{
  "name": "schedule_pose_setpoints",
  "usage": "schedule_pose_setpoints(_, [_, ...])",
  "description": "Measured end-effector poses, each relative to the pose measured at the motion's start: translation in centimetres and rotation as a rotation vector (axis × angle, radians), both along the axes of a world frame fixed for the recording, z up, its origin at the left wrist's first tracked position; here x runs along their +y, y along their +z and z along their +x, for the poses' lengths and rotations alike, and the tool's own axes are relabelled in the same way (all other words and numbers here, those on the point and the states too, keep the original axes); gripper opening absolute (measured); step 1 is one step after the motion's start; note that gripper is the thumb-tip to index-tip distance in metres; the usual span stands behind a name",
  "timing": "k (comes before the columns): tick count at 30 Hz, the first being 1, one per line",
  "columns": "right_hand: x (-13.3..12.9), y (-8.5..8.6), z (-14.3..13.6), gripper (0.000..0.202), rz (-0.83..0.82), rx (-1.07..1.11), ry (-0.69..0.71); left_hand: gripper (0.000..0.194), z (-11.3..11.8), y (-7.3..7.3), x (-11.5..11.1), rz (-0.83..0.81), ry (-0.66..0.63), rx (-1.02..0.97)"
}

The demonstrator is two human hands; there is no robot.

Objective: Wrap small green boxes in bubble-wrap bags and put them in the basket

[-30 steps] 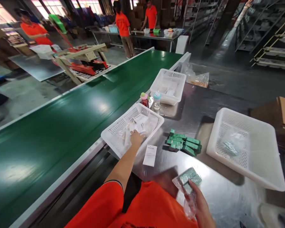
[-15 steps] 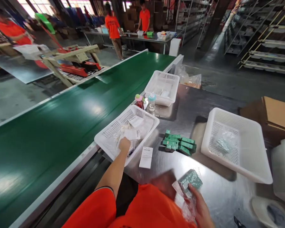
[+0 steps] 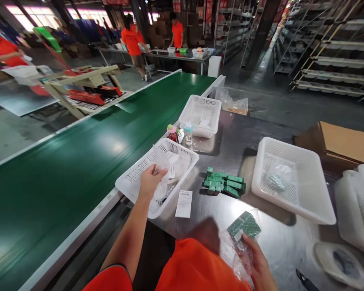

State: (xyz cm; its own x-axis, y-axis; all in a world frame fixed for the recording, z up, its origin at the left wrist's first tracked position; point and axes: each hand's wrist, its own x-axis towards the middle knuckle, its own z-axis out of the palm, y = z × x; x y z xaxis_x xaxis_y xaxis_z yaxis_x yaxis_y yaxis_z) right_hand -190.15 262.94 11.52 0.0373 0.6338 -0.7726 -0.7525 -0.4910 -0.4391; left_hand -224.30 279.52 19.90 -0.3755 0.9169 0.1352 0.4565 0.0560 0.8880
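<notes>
The metal table (image 3: pixel 235 131) bears green boxes (image 3: pixel 224 185), a paper slip (image 3: pixel 183 204), white baskets (image 3: pixel 314 188).

On my distant feed, I see a bright orange-red shirt (image 3: pixel 197 268) lower than the bare left hand (image 3: pixel 148 184) and beside the bare right hand (image 3: pixel 256 260). Up the uncovered forearm (image 3: pixel 129 238) from the left hand, a matching short sleeve (image 3: pixel 111 279) ends in narrow dark trim (image 3: pixel 121 266).

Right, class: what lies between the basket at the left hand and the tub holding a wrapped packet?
In the head view, small green boxes lie between them, with a white slip nearer the basket.
</notes>
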Motion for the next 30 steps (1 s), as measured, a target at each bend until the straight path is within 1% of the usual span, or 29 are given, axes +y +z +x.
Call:
schedule_pose_setpoints(1, [0.0,0.7,-0.3,0.045,-0.004,0.0,-0.008,0.034,1.5,0.0,-0.4,-0.007,-0.051,0.087])
schedule_pose_setpoints(2, [0.0,1.5,-0.6,0.046,0.008,-0.007,-0.013,0.035,3.1,-0.2,-0.8,-0.034,-0.103,0.177])
schedule_pose_setpoints(4, [0.1,2.9,-1.2,0.049,0.09,-0.027,-0.006,0.033,6.9,-1.5,-1.9,-0.15,-0.265,0.278])
schedule_pose_setpoints(6, [0.3,3.7,-1.7,0.053,0.192,-0.043,0.022,0.029,10.8,-3.5,-3.3,-0.296,-0.481,0.253])
schedule_pose_setpoints(7, [0.3,3.9,-1.9,0.052,0.229,-0.052,0.038,0.027,12.6,-4.6,-4.2,-0.345,-0.573,0.227])
schedule_pose_setpoints(9, [0.3,3.8,-2.0,0.046,0.253,-0.092,0.068,0.018,15.5,-6.5,-6.2,-0.401,-0.71,0.189])
schedule_pose_setpoints(11, [-0.1,3.5,-2.0,0.04,0.222,-0.173,0.099,0.012,17.3,-7.8,-8.1,-0.419,-0.805,0.148])
schedule_pose_setpoints(13, [-0.6,3.5,-1.9,0.039,0.194,-0.258,0.111,0.01,18.1,-8.6,-9.6,-0.436,-0.877,0.051])
schedule_pose_setpoints(14, [-0.9,3.7,-1.8,0.04,0.193,-0.285,0.11,0.01,18.4,-8.9,-10.1,-0.456,-0.891,-0.015])
schedule_pose_setpoints(16, [-1.3,4.3,-1.7,0.041,0.205,-0.287,0.115,0.014,18.7,-9.2,-10.8,-0.511,-0.876,-0.128])
schedule_pose_setpoints(18, [-1.6,4.9,-1.5,0.041,0.222,-0.241,0.186,0.017,19.1,-9.3,-11.0,-0.52,-0.818,-0.186])
schedule_pose_setpoints(20, [-1.7,5.3,-1.3,0.038,0.237,-0.221,0.317,0.019,19.4,-9.1,-10.8,-0.492,-0.791,-0.232])
schedule_pose_setpoints(22, [-1.7,5.2,-1.0,0.034,0.249,-0.245,0.417,0.024,19.5,-8.7,-10.3,-0.485,-0.813,-0.296])
schedule_pose_setpoints(24, [-1.6,4.8,-0.4,0.033,0.241,-0.273,0.43,0.025,19.0,-8.2,-9.9,-0.511,-0.873,-0.345])
schedule_pose_setpoints(26, [-1.4,4.3,0.4,0.031,0.219,-0.313,0.402,0.022,18.1,-7.7,-9.5,-0.526,-0.913,-0.359])
schedule_pose_setpoints(28, [-1.3,4.0,1.0,0.028,0.184,-0.457,0.422,0.019,17.2,-7.1,-9.4,-0.507,-0.898,-0.307])
schedule_pose_setpoints(30, [-1.3,3.9,1.0,0.027,0.157,-0.772,0.525,0.017,16.5,-6.6,-9.5,-0.444,-0.821,-0.172])
